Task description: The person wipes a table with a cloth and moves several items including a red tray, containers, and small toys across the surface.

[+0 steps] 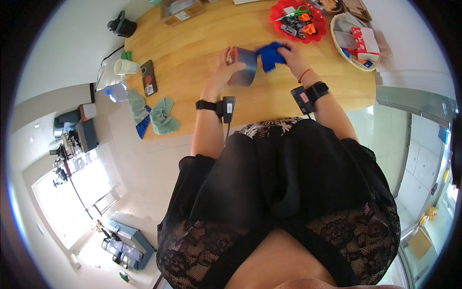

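Note:
My left hand (pixel 221 74) grips a dark blue round container (pixel 247 68) from its left side, the thumb lying across its wall. A red edge shows at the container's upper left. Its contents cannot be made out. My right hand (pixel 295 57) pinches a bright blue cloth (pixel 271 57), which hangs blurred just right of the container. Whether cloth and container touch is unclear. Both hands are over the wooden table (pixel 202 39).
A red scalloped dish (pixel 320 34) of scissors and cords is at the far right, beside a basket (pixel 337 47) with a tissue pack. On the left are a phone (pixel 148 77), a pale cup (pixel 126 67), a green cloth (pixel 164 116) and a black bin-like container (pixel 124 28).

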The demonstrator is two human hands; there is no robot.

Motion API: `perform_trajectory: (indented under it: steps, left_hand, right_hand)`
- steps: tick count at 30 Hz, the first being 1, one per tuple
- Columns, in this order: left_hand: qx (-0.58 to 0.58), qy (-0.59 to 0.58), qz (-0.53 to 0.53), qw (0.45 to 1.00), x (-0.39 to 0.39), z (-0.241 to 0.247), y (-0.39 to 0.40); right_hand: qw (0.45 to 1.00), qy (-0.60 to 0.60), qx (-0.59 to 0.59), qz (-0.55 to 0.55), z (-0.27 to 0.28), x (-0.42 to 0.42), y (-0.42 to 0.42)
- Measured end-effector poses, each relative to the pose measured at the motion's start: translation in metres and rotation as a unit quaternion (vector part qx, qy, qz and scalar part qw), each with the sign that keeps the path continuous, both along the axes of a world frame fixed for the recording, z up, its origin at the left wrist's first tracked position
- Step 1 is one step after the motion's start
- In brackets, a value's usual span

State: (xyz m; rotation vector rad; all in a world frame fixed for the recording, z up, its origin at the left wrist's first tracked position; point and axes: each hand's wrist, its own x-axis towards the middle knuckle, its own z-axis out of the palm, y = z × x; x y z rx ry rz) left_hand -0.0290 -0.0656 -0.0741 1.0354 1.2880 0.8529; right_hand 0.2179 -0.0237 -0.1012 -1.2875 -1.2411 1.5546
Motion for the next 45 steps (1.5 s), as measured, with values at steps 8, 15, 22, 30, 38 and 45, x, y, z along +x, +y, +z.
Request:
perform_trajectory:
  steps: [8,15,22,30,38,45]
  left_hand:
    - [0.004,-0.173,-0.002,0.985,0.039,0.024,-0.014]
    - [0.024,-0.285,0.016,0.958,0.033,0.026,-0.015]
    - [-0.007,-0.146,-0.029,0.989,0.040,0.040,-0.012]
    - [0.009,-0.065,-0.154,0.986,0.040,0.054,-0.015]
    - [0.113,0.152,-0.162,0.968,0.049,0.054,-0.015]
    - [-0.036,-0.251,-0.099,0.962,0.032,0.029,-0.011]
  right_hand:
    - [0.960,-0.103,0.220,0.138,0.067,-0.046,-0.007]
    - [0.946,-0.047,0.285,0.145,0.081,-0.039,-0.022]
    - [0.999,0.034,-0.042,0.002,0.043,-0.008,0.018]
    - [0.988,0.098,0.053,0.109,0.025,0.015,0.006]
    - [0.979,0.163,-0.106,0.068,0.053,0.003,0.001]
    - [0.969,0.147,-0.187,0.063,0.059,0.010,0.009]
